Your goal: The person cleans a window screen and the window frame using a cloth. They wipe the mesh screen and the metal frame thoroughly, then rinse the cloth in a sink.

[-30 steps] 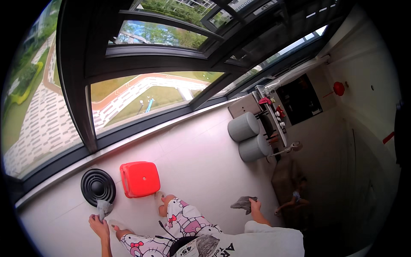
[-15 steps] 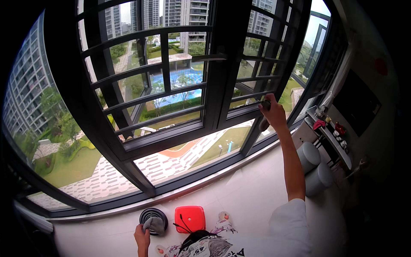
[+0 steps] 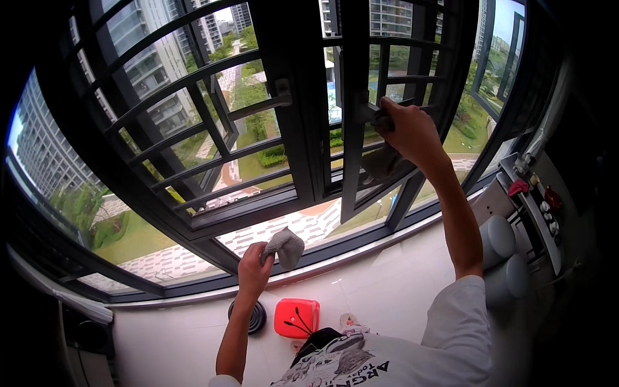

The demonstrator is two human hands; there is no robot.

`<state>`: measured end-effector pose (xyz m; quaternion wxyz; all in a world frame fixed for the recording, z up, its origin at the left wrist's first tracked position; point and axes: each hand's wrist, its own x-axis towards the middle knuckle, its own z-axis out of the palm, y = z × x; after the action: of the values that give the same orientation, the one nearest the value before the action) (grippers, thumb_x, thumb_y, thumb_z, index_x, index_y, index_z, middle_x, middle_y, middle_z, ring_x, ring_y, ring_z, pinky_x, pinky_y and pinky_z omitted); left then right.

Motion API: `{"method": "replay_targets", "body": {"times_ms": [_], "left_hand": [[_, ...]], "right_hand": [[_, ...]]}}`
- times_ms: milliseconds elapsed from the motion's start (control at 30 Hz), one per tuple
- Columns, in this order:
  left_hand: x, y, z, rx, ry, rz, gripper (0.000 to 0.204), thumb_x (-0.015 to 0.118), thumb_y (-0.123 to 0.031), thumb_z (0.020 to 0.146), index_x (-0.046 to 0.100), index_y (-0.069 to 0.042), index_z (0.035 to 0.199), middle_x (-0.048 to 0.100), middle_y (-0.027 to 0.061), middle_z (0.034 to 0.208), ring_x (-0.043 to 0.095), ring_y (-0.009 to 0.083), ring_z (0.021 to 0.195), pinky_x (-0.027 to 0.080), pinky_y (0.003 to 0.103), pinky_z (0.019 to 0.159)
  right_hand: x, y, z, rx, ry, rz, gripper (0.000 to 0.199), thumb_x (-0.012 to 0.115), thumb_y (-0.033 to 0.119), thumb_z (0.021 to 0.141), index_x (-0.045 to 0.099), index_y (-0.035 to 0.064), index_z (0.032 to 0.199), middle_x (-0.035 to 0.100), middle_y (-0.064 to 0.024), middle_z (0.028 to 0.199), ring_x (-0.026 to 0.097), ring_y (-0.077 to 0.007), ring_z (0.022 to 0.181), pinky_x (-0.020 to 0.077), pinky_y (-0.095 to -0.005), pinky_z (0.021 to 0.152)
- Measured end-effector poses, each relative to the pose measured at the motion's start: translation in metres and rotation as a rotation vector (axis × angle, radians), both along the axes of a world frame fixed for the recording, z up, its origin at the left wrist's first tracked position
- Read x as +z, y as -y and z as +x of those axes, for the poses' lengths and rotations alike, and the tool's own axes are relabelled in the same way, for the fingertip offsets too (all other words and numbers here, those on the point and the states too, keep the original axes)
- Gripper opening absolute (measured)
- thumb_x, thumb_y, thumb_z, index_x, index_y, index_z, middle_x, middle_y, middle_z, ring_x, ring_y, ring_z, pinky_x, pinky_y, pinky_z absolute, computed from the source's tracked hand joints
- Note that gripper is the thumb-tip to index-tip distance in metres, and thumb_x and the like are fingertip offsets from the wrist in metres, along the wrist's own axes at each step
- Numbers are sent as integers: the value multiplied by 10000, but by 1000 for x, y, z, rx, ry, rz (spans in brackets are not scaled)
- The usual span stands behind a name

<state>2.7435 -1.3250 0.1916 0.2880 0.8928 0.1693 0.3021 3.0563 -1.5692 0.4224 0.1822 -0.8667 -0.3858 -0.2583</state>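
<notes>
My left hand (image 3: 254, 271) is closed on a grey cloth (image 3: 287, 248), holding it in front of the lower window pane. Higher up to the right, my right hand (image 3: 411, 129) is closed around the handle (image 3: 370, 114) of the right window sash (image 3: 351, 155). A dark cloth (image 3: 380, 161) hangs just below my right hand; its upper part is hidden by the fingers. The right sash stands ajar, with a gap between it and the left sash (image 3: 303, 148). That left sash has its own handle (image 3: 280, 98) and lies behind dark bars.
Below on the pale floor (image 3: 174, 342) stand a red stool (image 3: 291, 311) and a round black ringed object (image 3: 256, 318). Two grey cylindrical stools (image 3: 496, 240) stand at right beside a narrow shelf (image 3: 548, 238) with small items. The window sill runs along the front.
My left hand has risen with the grey cloth from over the black ringed object. My right hand has moved up to the handle, and the right sash has swung ajar. The view has shifted.
</notes>
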Motion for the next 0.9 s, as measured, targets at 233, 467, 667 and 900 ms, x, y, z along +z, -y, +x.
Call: {"method": "replay_targets", "body": {"times_ms": [233,467,667,900], "left_hand": [[30,59,208,-258,249,178,309,695,-32,821,638,-53,1124,664,126,1090,657,353,1000,557,428,809],[3,31,408,-461,182,582,315,591,-25,886,685,-122,1170,671,88,1158,615,309,1125,504,417,928],[-13,18,457,-60,134,623,371,595,-129,863,706,-234,1200,660,51,1154,582,256,1145,420,430,985],[-11,28,457,-215,95,530,350,562,-87,847,697,-159,1162,665,82,1108,606,287,1084,475,435,921]], "right_hand": [[-20,172,-54,-160,-76,205,324,796,44,769,623,70,1043,717,-162,846,728,-352,832,557,-396,711],[-21,227,-51,-54,-97,224,475,784,-83,669,650,66,1099,740,-132,956,738,-327,919,568,-399,824],[-15,231,-44,-31,-153,235,326,726,32,695,643,11,1010,685,-204,847,674,-428,865,519,-418,762],[-17,226,-43,-27,-86,189,431,802,-47,608,611,99,965,673,-79,809,655,-295,758,502,-399,671]]}}
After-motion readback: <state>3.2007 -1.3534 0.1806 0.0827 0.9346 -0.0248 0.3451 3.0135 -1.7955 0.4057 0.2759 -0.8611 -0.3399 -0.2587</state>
